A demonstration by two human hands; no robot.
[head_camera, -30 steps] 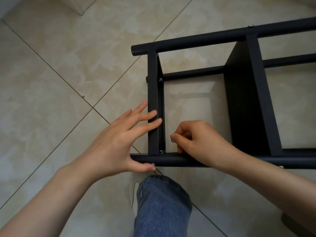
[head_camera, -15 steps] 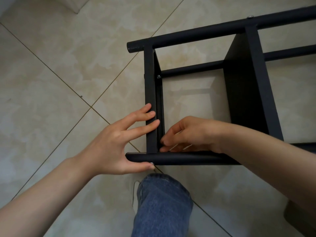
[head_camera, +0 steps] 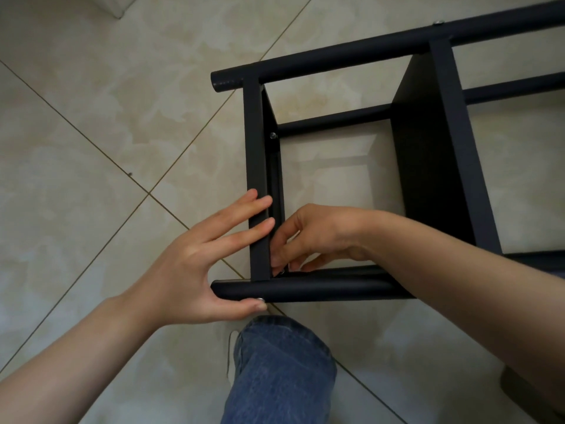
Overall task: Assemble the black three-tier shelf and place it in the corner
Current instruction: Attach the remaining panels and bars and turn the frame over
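Note:
The black shelf (head_camera: 428,166) lies on its side on the tiled floor, its round posts running left to right. My left hand (head_camera: 195,267) steadies the end panel (head_camera: 255,166): straight fingers lie across the panel's edge and the thumb presses under the near post (head_camera: 308,290), beside a silver screw head (head_camera: 260,299). My right hand (head_camera: 308,240) reaches inside the frame, fingertips pinching a small silver screw (head_camera: 282,272) at the inner corner where panel meets post. Another screw (head_camera: 272,135) sits further up the panel.
A knee in blue jeans (head_camera: 281,371) is right below the shelf, with a white shoe edge (head_camera: 230,347) beside it. Beige floor tiles (head_camera: 91,148) spread to the left. A pale object corner (head_camera: 116,6) shows at top left.
My right hand has moved left from the near post into the panel's inner corner and now pinches the screw there. My left hand has held its place on the panel.

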